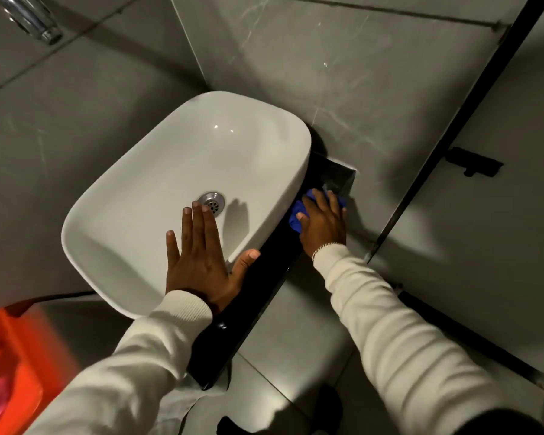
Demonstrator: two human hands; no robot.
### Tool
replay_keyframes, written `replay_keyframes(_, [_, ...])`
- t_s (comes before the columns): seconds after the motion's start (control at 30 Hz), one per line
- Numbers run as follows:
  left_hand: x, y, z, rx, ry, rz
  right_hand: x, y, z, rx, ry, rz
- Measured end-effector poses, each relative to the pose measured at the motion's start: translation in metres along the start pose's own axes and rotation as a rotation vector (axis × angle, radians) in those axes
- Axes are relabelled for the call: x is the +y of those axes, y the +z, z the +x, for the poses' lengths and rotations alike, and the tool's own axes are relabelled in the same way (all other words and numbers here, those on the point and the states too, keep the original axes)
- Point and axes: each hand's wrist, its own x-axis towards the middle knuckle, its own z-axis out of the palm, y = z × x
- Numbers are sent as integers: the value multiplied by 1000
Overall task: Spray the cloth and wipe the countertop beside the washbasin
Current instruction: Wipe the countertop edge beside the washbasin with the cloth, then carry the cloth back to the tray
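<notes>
A white washbasin (157, 171) sits on a narrow black countertop (248, 296). My right hand (324, 224) presses a blue cloth (297, 215) flat on the countertop strip to the right of the basin, near the back wall. Most of the cloth is hidden under my fingers. My left hand (201, 255) rests with fingers spread on the basin's front rim, the thumb hooked over the right edge; it holds nothing. No spray bottle is in view.
A chrome tap (35, 20) juts out at the top left. An orange container (10, 365) with something pink in it stands at the lower left. Grey tiled walls surround the basin, and a black-framed partition (446, 133) with a latch runs on the right.
</notes>
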Motion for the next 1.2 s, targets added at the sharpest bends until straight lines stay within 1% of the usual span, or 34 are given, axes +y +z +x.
replay_keyframes(0.13, [19, 3, 20, 34, 25, -28, 8, 7, -38, 30, -130, 78])
replay_keyframes(0.2, [24, 5, 26, 36, 38, -4, 17, 2, -16, 29, -104, 42])
replay_keyframes(0.27, [26, 6, 29, 35, 27, -5, 19, -3, 17, 7, -30, -25])
replay_keyframes(0.33, [26, 6, 31, 26, 20, -3, 17, -2, 32, 9, 28, -54])
replay_keyframes(0.37, [27, 6, 31, 15, 21, -1, 15, 1, 27, 16, 26, -60])
replay_keyframes(0.47, [28, 4, 32, 4, 26, 2, 11, 9, -3, 18, -69, -44])
replay_keyframes(0.53, [29, 4, 32, 7, 28, 4, 17, 6, 2, -11, -95, -79])
replay_keyframes(0.63, [29, 4, 32, 27, 7, -14, 23, -6, 39, -28, -42, -120])
replay_keyframes(0.73, [28, 6, 33, 43, 9, -5, 28, -23, 67, -37, -20, -218])
replay_keyframes(0.87, [27, 5, 32, 61, 44, -44, 13, -33, 64, -65, 87, -390])
replay_keyframes(0.9, [28, 0, 31, 67, 78, -92, 8, -40, 59, -81, 125, -374])
replay_keyframes(0.93, [28, -2, 29, 63, 125, -151, 8, -40, 55, -112, 155, -309])
replay_keyframes(1.0, [26, -15, 16, 81, 221, -365, 3, -64, 37, -199, 219, -101])
replay_keyframes(1.03, [29, -18, 10, 69, 241, -487, 4, -77, 29, -218, 271, 30])
replay_keyframes(1.07, [28, -23, 0, 88, 219, -621, -1, -89, 19, -184, 280, 129])
replay_keyframes(1.1, [32, -27, -9, 103, 162, -762, -6, -100, 7, -116, 272, 218])
replay_keyframes(1.17, [41, -38, -26, 59, -30, -1143, -34, -115, -21, 71, 146, 386])
replay_keyframes(1.2, [43, -43, -34, -3, -104, -1389, -56, -120, -39, 109, 42, 461])
